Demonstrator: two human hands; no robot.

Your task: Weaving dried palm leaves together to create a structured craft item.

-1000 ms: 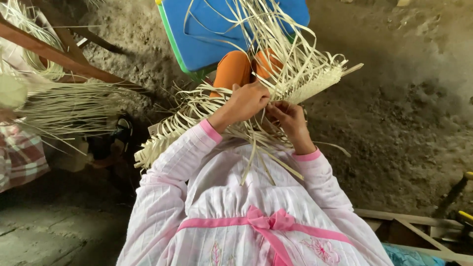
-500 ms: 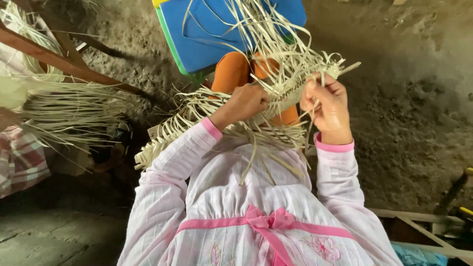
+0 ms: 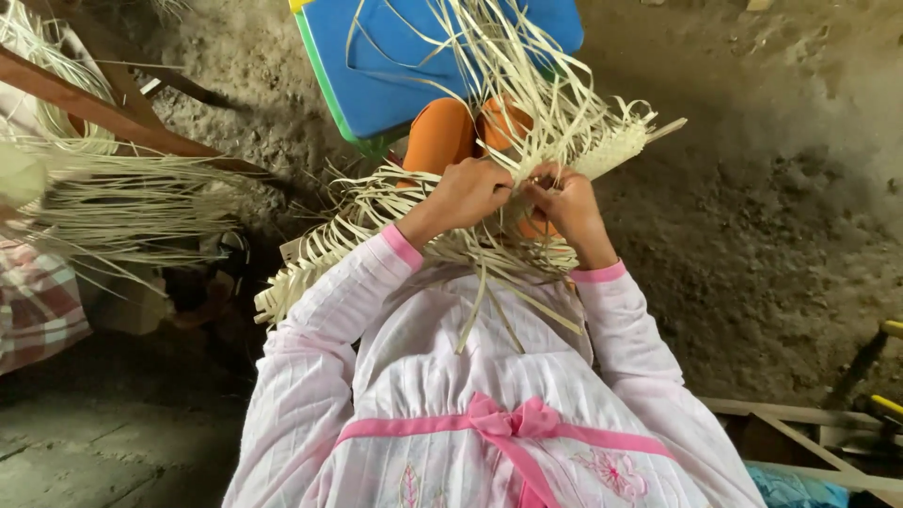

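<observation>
Woven palm-strip mat (image 3: 414, 235) lies across person's lap, slanting from lower left to upper right, just below blue plastic stool (image 3: 414, 66). Left hand (image 3: 466, 193) & right hand (image 3: 564, 202) meet at mat's mid edge, fingers curled tight, pinching loose strips (image 3: 527, 85). Dried strip bundle (image 3: 113, 202) sits well left of mat.

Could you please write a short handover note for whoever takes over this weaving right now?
Left hand: gripping the woven palm-strip band on the lap.
Right hand: pinching loose strips at the working edge, close beside the left.
The band runs diagonally across the knees; loose strips fan up over the blue stool.
Done: a long plaited stretch on both sides.
Left: many strips remain unwoven.
</observation>
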